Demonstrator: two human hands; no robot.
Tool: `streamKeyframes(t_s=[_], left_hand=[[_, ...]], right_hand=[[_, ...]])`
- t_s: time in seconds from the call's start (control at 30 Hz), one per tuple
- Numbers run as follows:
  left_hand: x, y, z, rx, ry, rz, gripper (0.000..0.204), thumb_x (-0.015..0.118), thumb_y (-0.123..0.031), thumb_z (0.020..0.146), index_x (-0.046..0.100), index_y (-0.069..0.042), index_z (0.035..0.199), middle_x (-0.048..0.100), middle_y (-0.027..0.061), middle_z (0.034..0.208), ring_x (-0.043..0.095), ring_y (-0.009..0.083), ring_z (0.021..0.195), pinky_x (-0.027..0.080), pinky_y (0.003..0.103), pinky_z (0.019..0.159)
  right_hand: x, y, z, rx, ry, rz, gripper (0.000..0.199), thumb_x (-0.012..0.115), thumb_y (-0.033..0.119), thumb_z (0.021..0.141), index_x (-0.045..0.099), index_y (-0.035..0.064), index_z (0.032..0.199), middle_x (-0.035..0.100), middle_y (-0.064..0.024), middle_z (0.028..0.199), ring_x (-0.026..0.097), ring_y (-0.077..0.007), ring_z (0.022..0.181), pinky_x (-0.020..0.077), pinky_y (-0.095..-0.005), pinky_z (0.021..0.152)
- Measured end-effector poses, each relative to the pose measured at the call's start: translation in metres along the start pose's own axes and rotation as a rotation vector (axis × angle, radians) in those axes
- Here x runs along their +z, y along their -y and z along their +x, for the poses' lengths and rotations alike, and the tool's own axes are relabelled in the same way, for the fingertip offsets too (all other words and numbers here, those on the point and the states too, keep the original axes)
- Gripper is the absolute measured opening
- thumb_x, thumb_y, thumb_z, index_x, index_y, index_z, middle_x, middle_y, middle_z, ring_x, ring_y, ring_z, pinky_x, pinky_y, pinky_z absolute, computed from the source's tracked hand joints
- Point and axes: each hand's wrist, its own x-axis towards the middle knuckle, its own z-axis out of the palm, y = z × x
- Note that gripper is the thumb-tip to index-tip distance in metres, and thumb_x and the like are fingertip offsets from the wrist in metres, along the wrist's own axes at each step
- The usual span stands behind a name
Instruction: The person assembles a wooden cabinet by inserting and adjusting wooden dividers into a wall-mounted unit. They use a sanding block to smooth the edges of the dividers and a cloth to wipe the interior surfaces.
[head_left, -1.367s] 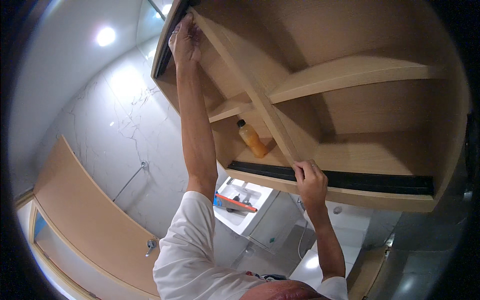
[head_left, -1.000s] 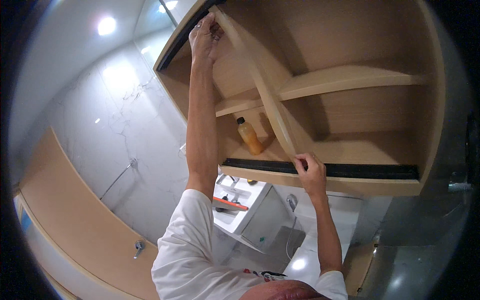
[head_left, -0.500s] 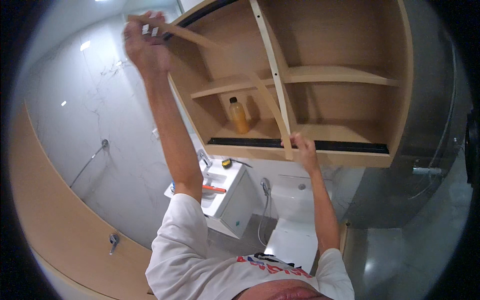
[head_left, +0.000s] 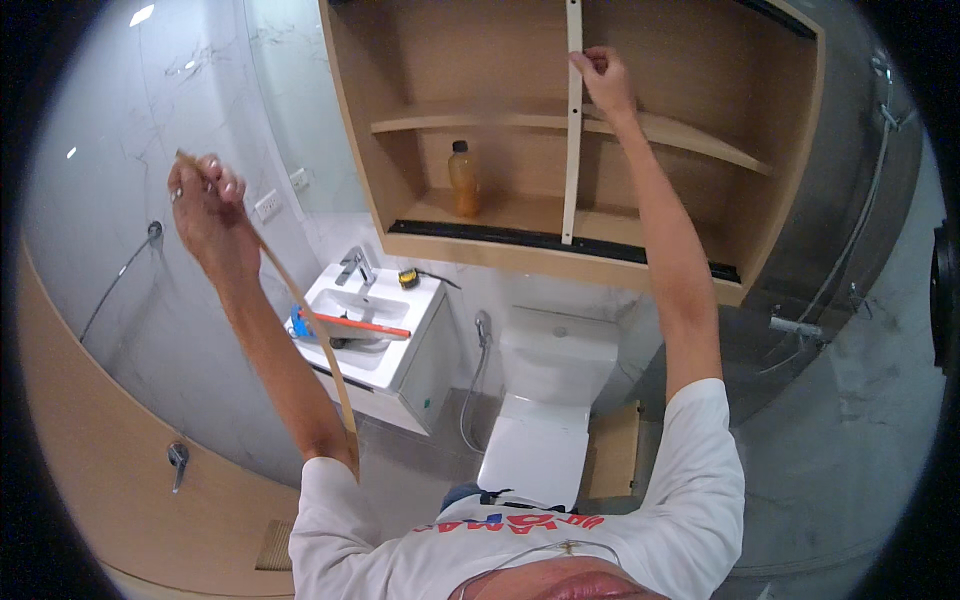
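Left hand (head_left: 205,205): raised off to the left of the cabinet, fingers curled shut round the top end of a thin wooden strip (head_left: 318,350).
Wooden strip: long and narrow, light brown, bowed; it runs from the left fist down past the forearm to the shoulder of the white shirt (head_left: 520,535), well apart from the cabinet.
Right hand (head_left: 600,80): lifted inside the cabinet, fingertips pinching a pale upright strip (head_left: 572,130) near its upper part.
Upright strip: stands nearly vertical in front of the shelf, its foot at the black rail (head_left: 560,243) along the cabinet's lower front edge.
Cabinet (head_left: 350,130): open wooden wall unit with one shelf (head_left: 700,140) across the middle.
Bottle (head_left: 463,180): amber, dark cap, upright on the cabinet floor at the left.
Sink (head_left: 372,325): white, below the cabinet; tap (head_left: 355,265) at the back, an orange tool (head_left: 350,325) across the basin, a small yellow tape measure (head_left: 408,279) on the rim.
Toilet (head_left: 545,400): white, lid closed, just right of the sink.
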Motion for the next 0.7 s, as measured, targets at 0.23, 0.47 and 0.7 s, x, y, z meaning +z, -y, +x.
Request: streamKeyframes(t_s=[0.23,0.47,0.7], left_hand=[[-0.085,-0.018,-0.036,-0.130,-0.111,0.112,0.012,0.058,-0.023,0.106,0.055,-0.011,0.109,0.054,0.0029,0.090,0.049,0.0103,0.073,0.041,0.024,0.064],[-0.119,0.002,-0.098,-0.387,-0.051,0.239,0.024,0.058,-0.028,0.106,0.053,-0.010,0.119,0.054,-0.0008,0.086,0.050,0.0064,0.072,0.042,0.021,0.058],[-0.151,0.043,-0.251,-1.103,0.119,-0.015,0.027,0.052,-0.032,0.105,0.053,-0.009,0.117,0.059,-0.0005,0.078,0.056,0.0098,0.061,0.047,0.026,0.055]], right_hand=[[-0.012,-0.015,0.012,0.043,0.063,-0.134,0.063,0.073,0.055,0.089,0.067,-0.0014,0.116,0.070,-0.0119,0.100,0.066,-0.0204,0.088,0.0534,-0.0339,0.079],[-0.015,0.091,-0.171,0.049,0.048,0.187,0.037,0.061,0.035,0.104,0.065,0.0008,0.119,0.068,-0.0055,0.099,0.063,-0.0128,0.089,0.0516,-0.0315,0.086],[0.082,0.165,-0.597,0.824,0.860,0.636,0.037,0.068,0.007,0.096,0.055,0.0060,0.131,0.063,-0.0057,0.119,0.063,-0.0164,0.108,0.0493,-0.0325,0.095]])
